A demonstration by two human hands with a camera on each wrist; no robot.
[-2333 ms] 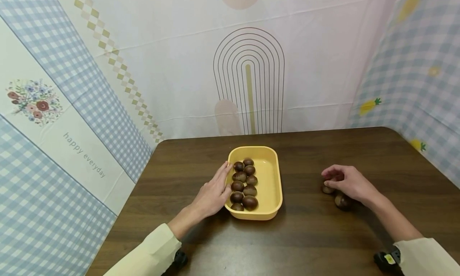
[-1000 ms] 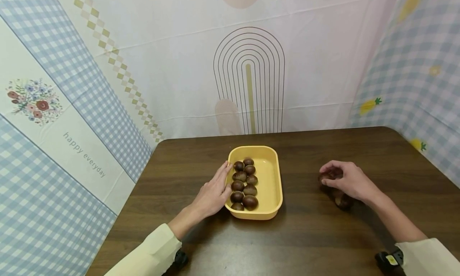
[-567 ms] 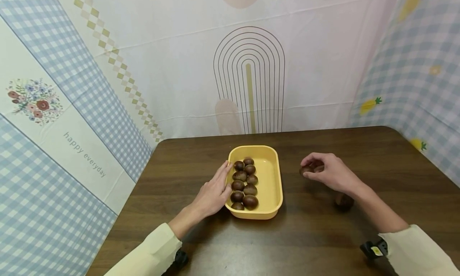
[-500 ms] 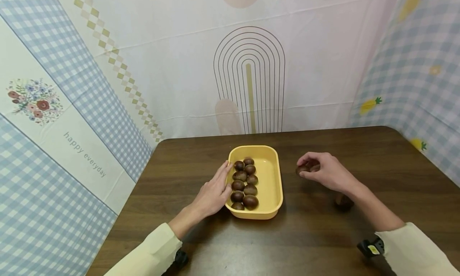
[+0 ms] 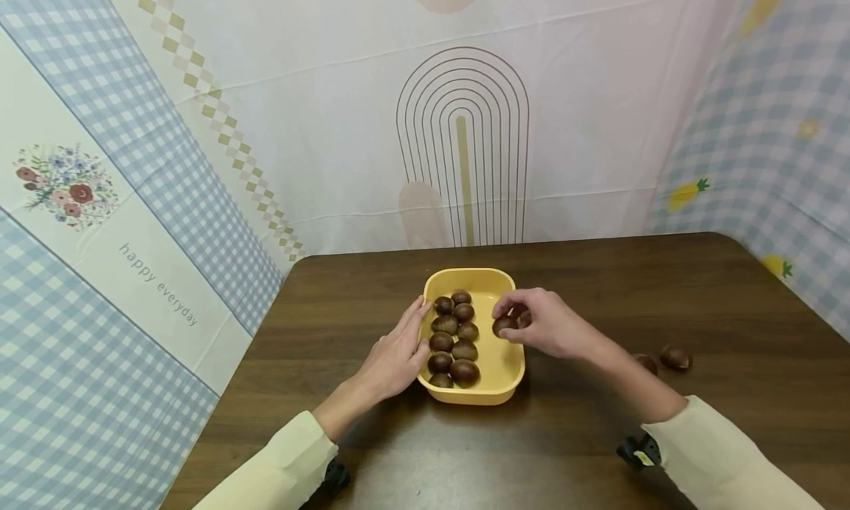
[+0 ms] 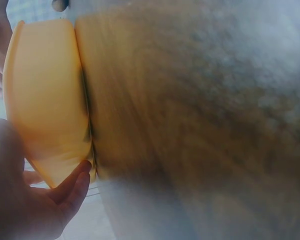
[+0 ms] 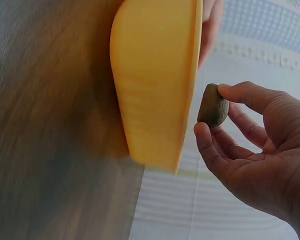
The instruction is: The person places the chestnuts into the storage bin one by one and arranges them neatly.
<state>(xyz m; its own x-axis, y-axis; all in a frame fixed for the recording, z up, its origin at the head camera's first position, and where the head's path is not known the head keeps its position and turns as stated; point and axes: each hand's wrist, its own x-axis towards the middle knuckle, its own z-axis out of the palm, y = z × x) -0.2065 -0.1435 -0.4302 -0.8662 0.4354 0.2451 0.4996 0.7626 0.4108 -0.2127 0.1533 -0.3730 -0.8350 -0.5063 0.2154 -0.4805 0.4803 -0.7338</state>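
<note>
My right hand (image 5: 547, 325) pinches a chestnut (image 5: 505, 325) between thumb and fingertips, over the right rim of the yellow tray (image 5: 471, 398). In the right wrist view that chestnut (image 7: 213, 106) sits just beyond the tray's rim, held clear of the tray wall (image 7: 150, 85). Two uneven columns of chestnuts (image 5: 465, 373) fill the tray's left half; its right half shows bare yellow bottom. My left hand (image 5: 392, 359) rests along the tray's left side, fingers extended. The left wrist view shows its fingers (image 6: 75, 190) against the outer wall.
Two more chestnuts lie on the dark wooden table (image 5: 564, 429) at the right: one chestnut (image 5: 676, 357) in full view, the other (image 5: 645, 363) partly behind my right forearm. Patterned cloth (image 5: 584, 126) hangs behind the table and at both sides.
My right hand has picked up a chestnut from the table's right side and carried it left to the tray. The left hand and the tray have stayed in place.
</note>
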